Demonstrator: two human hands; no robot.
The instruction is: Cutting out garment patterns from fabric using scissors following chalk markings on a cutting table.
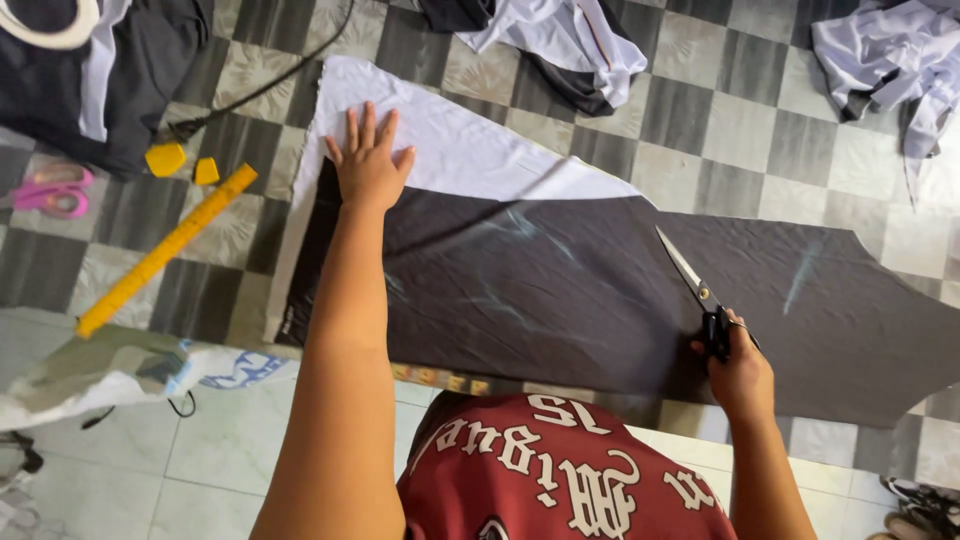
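On the checkered bench (740,130), a large dark fabric piece (600,300) spread flat, overlapping a white fabric piece (450,145) beneath and beyond it. Left hand (368,160) pressed palm-down, fingers spread wide, right at the seam where dark cloth meets white, holding nothing. Right hand (738,370) closed around the black handles of a pair of scissors (700,300), near the front edge of the dark fabric; blades pointing away and to the left, lying over the dark cloth, seemingly closed or nearly so. Faint chalk lines visible across the dark piece.

To the left of the fabrics, a yellow ruler (165,250) lying diagonally on the bench, with two small yellow chalk pieces (180,162) just beyond its far end. Further left, pink-handled scissors (50,190) beside a heap of dark clothing (120,70). A black cord (270,85) running across the tiles toward the top. More rumpled white and dark garments (570,40) at the far edge, another white bundle (890,55) at the far right corner. At the bottom, a red printed shirt (560,480) worn by the person, and pale floor tiles (200,460) below the bench edge.
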